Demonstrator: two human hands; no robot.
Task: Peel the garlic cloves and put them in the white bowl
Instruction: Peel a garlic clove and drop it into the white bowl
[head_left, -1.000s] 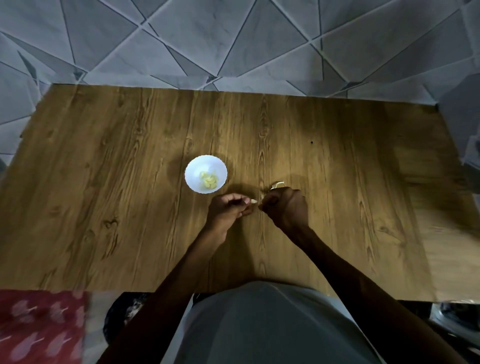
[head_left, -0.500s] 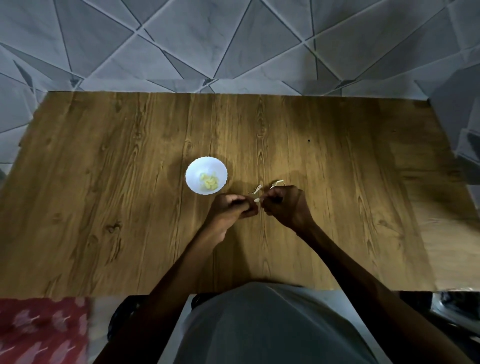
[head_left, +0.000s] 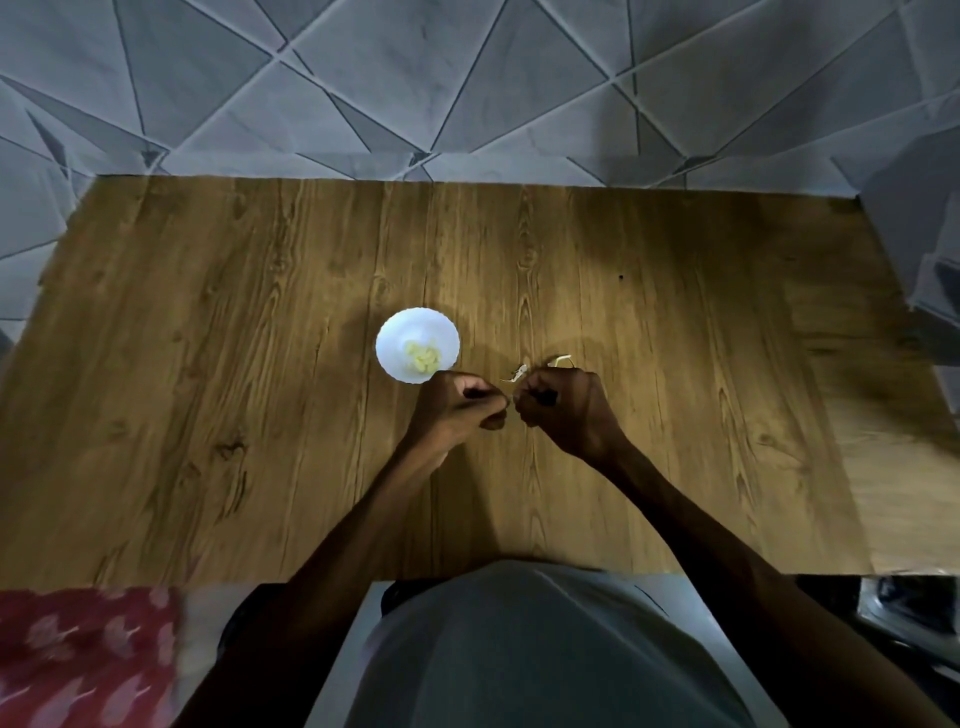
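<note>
Hands first, head view, the only one on offer. Left hand and right hand are brought together over the table, fingertips almost meeting. Both are curled tight and pinch the garlic clove between them. Only a pale sliver of it shows in the gap, so I cannot tell how much skin is left on it.

White bowl sits just beyond the left hand, whose knuckles overlap its near rim in the picture; contact cannot be judged. Peeled cloves lie in a small yellowish heap inside.

Thin scrap lies on the wood just beyond the gap between the hands. Curled scrap lies beyond the right knuckles.

Against a second ago:
- Then only the curled scrap was down; the thin one appeared half a second back and has not shifted since.
- The clove's pale tip showed plainly between the fingertips then; the fingers have now closed over it and the hands sit closer.
- The heap in the bowl looks unchanged.

Reading: skin is coming off in small pieces and this clove is partway stripped, perhaps nearly bare. The drop into the bowl, a short move left, is not yet done.
</note>
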